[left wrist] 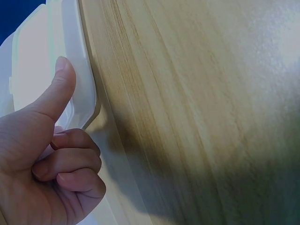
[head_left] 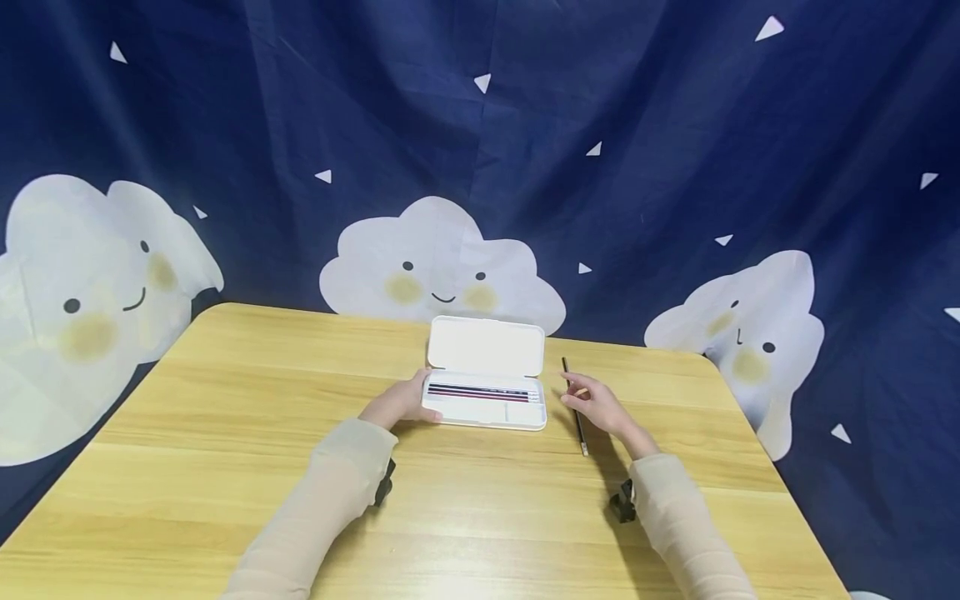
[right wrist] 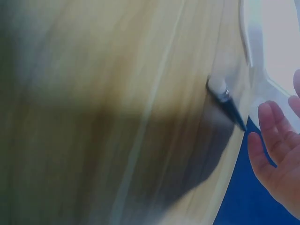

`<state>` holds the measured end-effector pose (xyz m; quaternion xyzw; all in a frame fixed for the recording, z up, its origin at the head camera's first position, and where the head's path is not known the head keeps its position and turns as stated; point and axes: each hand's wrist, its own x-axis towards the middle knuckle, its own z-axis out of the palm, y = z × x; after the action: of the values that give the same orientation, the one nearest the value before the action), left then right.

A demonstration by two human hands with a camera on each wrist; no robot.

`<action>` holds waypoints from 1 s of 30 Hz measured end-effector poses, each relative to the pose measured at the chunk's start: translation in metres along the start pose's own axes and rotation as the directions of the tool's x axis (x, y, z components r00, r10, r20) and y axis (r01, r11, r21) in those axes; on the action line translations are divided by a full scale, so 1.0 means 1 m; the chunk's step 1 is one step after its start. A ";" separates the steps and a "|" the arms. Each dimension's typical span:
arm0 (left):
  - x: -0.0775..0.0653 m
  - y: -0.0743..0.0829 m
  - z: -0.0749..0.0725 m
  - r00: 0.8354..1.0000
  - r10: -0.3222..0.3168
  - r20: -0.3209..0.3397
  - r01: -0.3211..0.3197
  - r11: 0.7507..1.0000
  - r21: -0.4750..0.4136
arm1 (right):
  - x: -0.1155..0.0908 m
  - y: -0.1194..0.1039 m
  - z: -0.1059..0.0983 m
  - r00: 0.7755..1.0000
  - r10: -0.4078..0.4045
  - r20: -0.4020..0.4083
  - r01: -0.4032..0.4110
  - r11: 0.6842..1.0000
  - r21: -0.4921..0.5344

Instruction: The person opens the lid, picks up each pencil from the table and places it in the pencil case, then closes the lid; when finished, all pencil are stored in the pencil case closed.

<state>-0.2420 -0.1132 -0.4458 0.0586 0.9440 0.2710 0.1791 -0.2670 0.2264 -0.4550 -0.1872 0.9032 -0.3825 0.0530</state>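
Note:
A white pencil case (head_left: pixel 465 412) lies on the table with its lid (head_left: pixel 486 347) raised at the back. Several pencils, dark and reddish, lie side by side in its rear compartment. My left hand (head_left: pixel 405 400) holds the left end of the case; in the left wrist view the thumb lies over the rim and the other fingers are curled. Right of the case, a dark pencil (head_left: pixel 580 429) rests on the table, eraser end towards me. My right hand (head_left: pixel 597 404) is over this pencil, fingers loosely bent; the right wrist view shows the fingers apart from the pencil (right wrist: pixel 231 108).
The light wooden table (head_left: pixel 225 475) runs back to a dark blue curtain (head_left: pixel 420 108) printed with white clouds and triangles. A black wrist camera (head_left: pixel 622 502) sits by the right sleeve, another black device (head_left: pixel 386 483) by the left.

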 end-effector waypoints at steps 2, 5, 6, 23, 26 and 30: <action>0.000 0.001 0.000 1.000 -0.004 -0.002 0.004 1.000 -0.003 | -0.001 0.003 -0.002 1.000 0.028 0.010 -0.028 1.000 0.000; 0.001 0.001 0.000 1.000 -0.006 -0.005 0.006 1.000 -0.002 | -0.003 0.006 -0.004 0.998 0.056 0.021 -0.055 0.998 -0.028; 0.001 0.001 0.000 1.000 -0.002 -0.006 0.002 1.000 0.002 | -0.004 0.006 -0.005 0.998 0.063 0.024 -0.061 0.997 -0.041; 0.004 -0.005 0.003 1.000 0.015 -0.004 -0.015 1.000 0.004 | -0.001 0.014 0.001 0.996 0.073 0.059 -0.059 0.977 -0.206; 0.004 -0.005 0.003 1.000 0.018 -0.006 -0.018 1.000 0.003 | 0.000 0.013 0.004 0.995 0.094 0.040 -0.083 0.971 -0.222; 0.002 -0.004 0.002 1.000 0.027 -0.009 -0.027 1.000 0.006 | 0.001 0.011 0.008 0.992 0.125 0.007 -0.119 0.965 -0.235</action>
<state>-0.2434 -0.1149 -0.4506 0.0706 0.9447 0.2710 0.1707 -0.2695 0.2274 -0.4679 -0.1404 0.9512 -0.2674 0.0638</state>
